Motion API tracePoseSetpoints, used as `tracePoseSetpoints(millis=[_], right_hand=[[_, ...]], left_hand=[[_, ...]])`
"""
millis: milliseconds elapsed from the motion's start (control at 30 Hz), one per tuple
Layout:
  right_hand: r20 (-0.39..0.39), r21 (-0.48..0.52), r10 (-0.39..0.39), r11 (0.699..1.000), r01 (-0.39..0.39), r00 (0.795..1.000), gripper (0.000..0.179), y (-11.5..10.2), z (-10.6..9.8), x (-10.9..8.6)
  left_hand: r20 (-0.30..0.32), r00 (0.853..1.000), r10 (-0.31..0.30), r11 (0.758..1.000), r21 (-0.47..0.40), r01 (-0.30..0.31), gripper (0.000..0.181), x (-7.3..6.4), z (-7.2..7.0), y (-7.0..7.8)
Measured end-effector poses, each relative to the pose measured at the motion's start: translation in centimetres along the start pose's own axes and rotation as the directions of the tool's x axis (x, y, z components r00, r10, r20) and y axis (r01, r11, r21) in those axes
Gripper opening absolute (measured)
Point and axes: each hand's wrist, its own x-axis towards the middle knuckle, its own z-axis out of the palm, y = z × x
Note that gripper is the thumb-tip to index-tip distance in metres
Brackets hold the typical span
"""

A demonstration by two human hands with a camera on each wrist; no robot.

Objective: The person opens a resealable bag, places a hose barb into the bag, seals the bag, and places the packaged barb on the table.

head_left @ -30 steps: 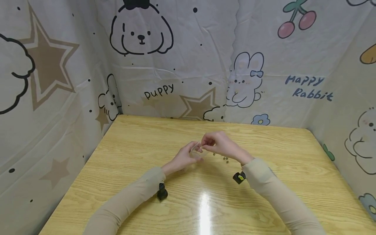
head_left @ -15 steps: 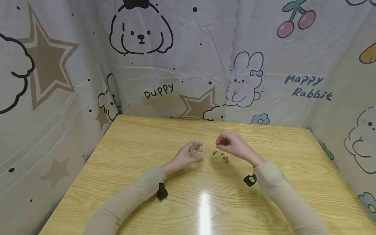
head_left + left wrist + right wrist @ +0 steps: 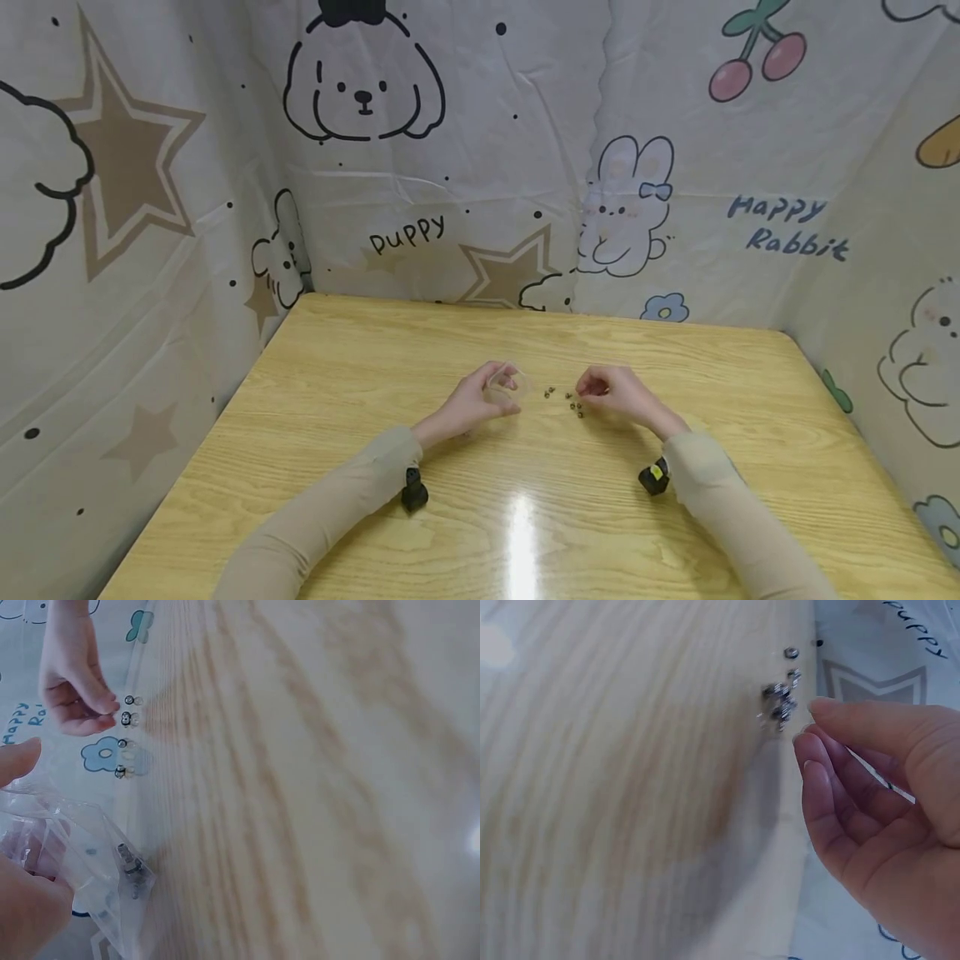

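A clear plastic bag (image 3: 105, 840) is held at its mouth by my left hand (image 3: 472, 402), thumb on one side and fingers on the other. Small dark metal pieces (image 3: 130, 864) show in the bag's corner in the left wrist view. To the right of the bag, several small metal nuts (image 3: 573, 406) lie scattered on the table. My right hand (image 3: 618, 395) is low over the table, fingertips right beside the nuts. In the right wrist view a small gap shows between its thumb and bent fingers, with nothing visible in it.
The wooden table (image 3: 360, 350) reaches back to a printed cloth (image 3: 480, 167) that surrounds it on three sides. Black wrist cameras hang under both cuffs, the left camera (image 3: 414, 490) near the tabletop and the right camera (image 3: 654, 477) likewise.
My right hand has moved from the bag's mouth to the right and down to the nuts. The left hand stays in place with the bag.
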Motion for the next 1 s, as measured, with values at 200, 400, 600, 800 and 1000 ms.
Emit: tracePoseSetpoints(millis=[200,400,600,800,1000], right_hand=[[0.036,-0.001,0.048,0.999,-0.048,0.998,0.008,0.8,0.5,-0.3],[0.024,-0.022,0.036,0.999,-0.035,0.999,0.005,1.3,0.9,-0.1],[0.016,-0.048,0.024,0.999,-0.023,1.0,0.004,1.3,0.9,0.0],[0.009,-0.072,0.033,0.997,-0.032,0.999,0.004,1.1,1.0,0.0],[0.005,-0.068,0.046,0.997,-0.046,0.999,0.005,0.7,1.0,0.0]], left_hand=[[-0.006,1.0,-0.008,1.0,0.001,0.008,0.052,0.0,0.0,-0.2],[-0.012,1.0,-0.01,1.0,-0.003,0.01,0.052,0.0,-0.1,-0.2],[-0.014,1.0,-0.012,1.0,0.011,0.012,0.052,0.1,-0.1,0.0],[-0.014,1.0,-0.016,1.0,0.01,0.016,0.052,0.1,-0.1,0.0],[-0.017,1.0,-0.005,1.0,0.005,0.005,0.052,0.0,-0.1,-0.1]])
